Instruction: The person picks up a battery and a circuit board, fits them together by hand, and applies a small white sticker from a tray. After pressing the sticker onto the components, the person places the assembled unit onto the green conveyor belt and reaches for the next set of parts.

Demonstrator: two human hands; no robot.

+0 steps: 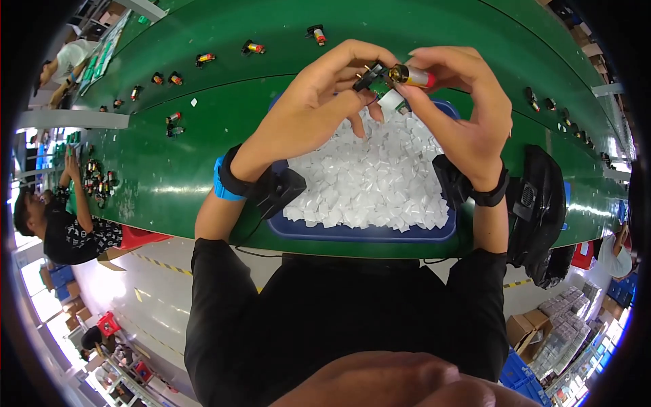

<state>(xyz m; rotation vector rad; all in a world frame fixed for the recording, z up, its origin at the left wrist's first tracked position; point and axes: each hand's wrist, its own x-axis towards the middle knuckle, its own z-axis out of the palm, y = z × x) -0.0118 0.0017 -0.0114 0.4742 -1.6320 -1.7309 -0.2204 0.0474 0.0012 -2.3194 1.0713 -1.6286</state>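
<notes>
Above a blue tray [366,235] heaped with small white film-like squares [373,180], my two hands meet over a small assembly. My left hand [302,108] pinches its black plastic part [369,76], which joins a green circuit board [381,88]. My right hand [468,102] grips a small battery-like cylinder [412,76] with a red and silver body and a dark gold end. A white square piece [392,102] sits against the board, near my right thumb. Fingers hide part of the assembly, so how the pieces join is unclear.
Several similar cylinder assemblies [253,47] lie spaced along the green bench [224,136]. A black bag [542,203] stands right of the tray. Black wrist-worn devices [281,190] and a cable hang by my forearms. A co-worker [68,224] works at left beside a cluster of assemblies [100,183].
</notes>
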